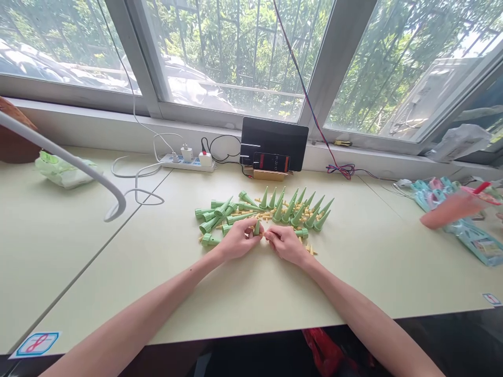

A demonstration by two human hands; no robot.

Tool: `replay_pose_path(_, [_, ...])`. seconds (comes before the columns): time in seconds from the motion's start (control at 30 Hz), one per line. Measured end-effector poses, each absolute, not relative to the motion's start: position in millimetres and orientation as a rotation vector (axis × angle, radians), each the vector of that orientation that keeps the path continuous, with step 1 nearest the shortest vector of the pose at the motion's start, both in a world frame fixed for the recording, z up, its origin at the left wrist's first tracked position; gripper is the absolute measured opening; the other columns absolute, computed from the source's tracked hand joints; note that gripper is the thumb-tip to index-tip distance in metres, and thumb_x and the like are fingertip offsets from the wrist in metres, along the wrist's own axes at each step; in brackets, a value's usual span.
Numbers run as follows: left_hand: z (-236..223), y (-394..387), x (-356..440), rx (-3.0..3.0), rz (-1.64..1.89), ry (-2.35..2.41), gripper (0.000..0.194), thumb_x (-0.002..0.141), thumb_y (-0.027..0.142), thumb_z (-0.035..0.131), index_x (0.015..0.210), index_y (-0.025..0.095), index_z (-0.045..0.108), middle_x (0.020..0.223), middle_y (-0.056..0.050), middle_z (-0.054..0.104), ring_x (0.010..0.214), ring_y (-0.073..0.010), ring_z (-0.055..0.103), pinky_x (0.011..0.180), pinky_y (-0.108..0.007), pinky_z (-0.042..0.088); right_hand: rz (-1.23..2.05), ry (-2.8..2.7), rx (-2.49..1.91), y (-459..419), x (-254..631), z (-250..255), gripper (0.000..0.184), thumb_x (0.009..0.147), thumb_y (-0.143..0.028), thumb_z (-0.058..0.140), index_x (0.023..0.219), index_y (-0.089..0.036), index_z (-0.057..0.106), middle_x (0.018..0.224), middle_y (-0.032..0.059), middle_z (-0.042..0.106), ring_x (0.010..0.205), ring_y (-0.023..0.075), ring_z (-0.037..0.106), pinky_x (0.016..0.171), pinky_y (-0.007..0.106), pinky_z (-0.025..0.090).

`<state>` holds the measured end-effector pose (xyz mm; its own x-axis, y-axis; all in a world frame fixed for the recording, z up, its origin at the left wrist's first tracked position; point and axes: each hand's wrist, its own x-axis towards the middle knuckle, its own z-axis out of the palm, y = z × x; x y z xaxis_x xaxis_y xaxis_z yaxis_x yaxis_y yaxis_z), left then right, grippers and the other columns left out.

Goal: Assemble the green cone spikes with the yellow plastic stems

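Note:
My left hand pinches a small green cone point-up at the middle of the pale table. My right hand is closed right beside it, its fingertips meeting the left hand's at the cone's base; what they hold is too small to name. Just beyond both hands lies a heap of green cones, some lying on their sides at the left, others standing in rows at the right. Small yellow pieces are scattered among them.
A black tablet and a phone on a stand are at the window sill. A power strip with white cables lies to the left. A white lamp arm curves in from the left. Another person's arm and coloured packets are at the right.

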<state>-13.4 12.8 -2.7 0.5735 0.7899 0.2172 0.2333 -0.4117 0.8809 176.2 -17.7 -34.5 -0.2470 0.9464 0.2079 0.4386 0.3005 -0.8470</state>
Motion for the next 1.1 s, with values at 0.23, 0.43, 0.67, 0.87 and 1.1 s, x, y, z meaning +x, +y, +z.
replay_pose_path(0.23, [-6,13,-12,1.938,0.829,0.815,0.009,0.08,0.02,0.055,0.08,0.016,0.063,0.077,0.0,0.06,0.058,-0.0075,0.045,0.053,-0.019,0.042,0.828,-1.846,-1.253,-18,177,-35,0.035,0.096,-0.035,0.046,0.066,-0.018,0.051,0.052,-0.0032,0.049,0.049,0.0105,0.042,0.052,0.023,0.034])
replay_pose_path(0.43, [-9,12,-11,1.95,0.85,0.791,0.01,0.081,0.02,0.055,0.08,0.016,0.064,0.079,0.0,0.06,0.059,-0.0078,0.044,0.056,-0.021,0.042,0.806,-1.86,-1.265,-21,177,-30,0.035,0.097,-0.037,0.044,0.068,-0.018,0.051,0.052,-0.0027,0.051,0.049,0.0111,0.042,0.052,0.023,0.035])
replay_pose_path(0.67, [-14,6,-6,1.915,0.892,0.821,0.007,0.081,0.022,0.057,0.081,0.016,0.06,0.079,0.0,0.058,0.057,-0.0069,0.045,0.052,-0.02,0.041,0.767,-1.826,-1.286,-25,181,-33,0.037,0.096,-0.041,0.047,0.067,-0.018,0.053,0.051,-0.0026,0.049,0.049,0.0115,0.041,0.05,0.025,0.033])
replay_pose_path(0.87, [-17,-1,-3,1.91,0.908,0.883,0.01,0.085,0.025,0.056,0.091,0.017,0.056,0.088,-0.001,0.06,0.054,-0.0058,0.045,0.048,-0.02,0.041,0.733,-1.766,-1.299,-27,180,-35,0.041,0.095,-0.044,0.05,0.063,-0.018,0.051,0.051,-0.003,0.047,0.049,0.011,0.039,0.05,0.025,0.03])
replay_pose_path(1.1, [-18,4,-8,2.095,0.869,0.959,0.006,0.087,0.023,0.053,0.089,0.017,0.054,0.087,-0.002,0.054,0.057,-0.0082,0.048,0.052,-0.022,0.044,0.684,-1.799,-1.206,-31,171,-33,0.045,0.097,-0.044,0.045,0.06,-0.019,0.046,0.052,-0.0034,0.041,0.05,0.0108,0.036,0.051,0.026,0.029])
